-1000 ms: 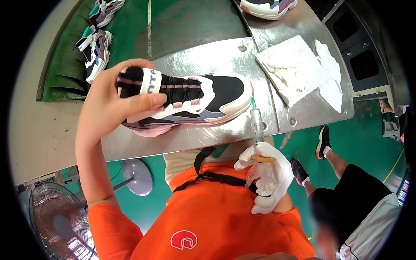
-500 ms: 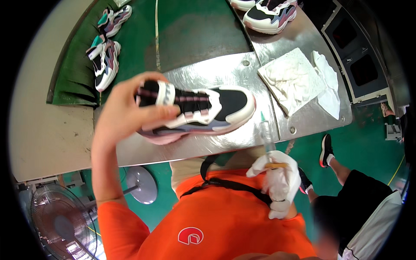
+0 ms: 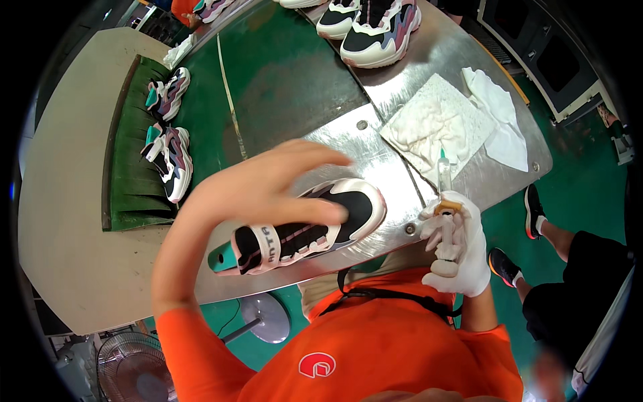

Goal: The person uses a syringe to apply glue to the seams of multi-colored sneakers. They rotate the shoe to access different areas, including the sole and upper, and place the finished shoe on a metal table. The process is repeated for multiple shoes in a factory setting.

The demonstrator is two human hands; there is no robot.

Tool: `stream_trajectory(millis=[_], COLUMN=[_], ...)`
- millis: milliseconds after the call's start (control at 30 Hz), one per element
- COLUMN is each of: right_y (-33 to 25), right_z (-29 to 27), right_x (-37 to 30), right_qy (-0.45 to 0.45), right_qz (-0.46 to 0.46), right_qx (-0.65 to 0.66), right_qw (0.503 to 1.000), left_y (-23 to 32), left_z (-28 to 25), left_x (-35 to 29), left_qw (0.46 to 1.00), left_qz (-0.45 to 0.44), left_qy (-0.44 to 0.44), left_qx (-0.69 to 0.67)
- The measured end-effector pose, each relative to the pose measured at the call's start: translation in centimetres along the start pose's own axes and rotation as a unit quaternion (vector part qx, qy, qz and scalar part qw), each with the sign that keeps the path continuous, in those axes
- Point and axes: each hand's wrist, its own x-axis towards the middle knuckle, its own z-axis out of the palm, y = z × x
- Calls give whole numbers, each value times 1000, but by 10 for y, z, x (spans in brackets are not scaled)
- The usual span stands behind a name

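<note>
A black, white and pink sneaker point(image 3: 362, 209) lies on the metal tabletop in front of me, toe to the right and teal-lined heel to the left. My bare left hand point(image 3: 271, 184) is spread over its far side, slightly blurred, with the thumb above the toe area. Whether it touches the shoe I cannot tell. In a white glove, my right hand point(image 3: 462, 251) is closed round a clear syringe point(image 3: 444, 175) with a green tip and a tan finger flange. The syringe points away from me, its tip over a crumpled white cloth point(image 3: 423, 134).
A second white cloth point(image 3: 499, 124) lies to the right. Several similar sneakers point(image 3: 378, 37) stand at the far edge, and others point(image 3: 175, 157) rest along the green belt at left. A fan point(image 3: 137, 365) stands at lower left. Another person's legs point(image 3: 546, 248) are at right.
My left hand has let go of the sneaker's ankle end and moved toward the toe, fingers spreading. The shoe has turned, its heel nearer me. My right hand still holds the syringe, now beside the cloth.
</note>
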Motion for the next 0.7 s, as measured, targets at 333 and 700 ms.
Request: stream_trajectory(millis=[333, 700], right_y=[-36, -97], right_z=[-11, 6], right_x=[18, 49], right_qy=[-48, -322], right_qz=[74, 5], right_qx=[-173, 244], right_qw=[981, 915], left_y=[8, 27], left_z=[12, 20], left_x=[10, -102], left_qw=[989, 870], left_qz=[-7, 57], left_qy=[-6, 431], left_qx=[-145, -232])
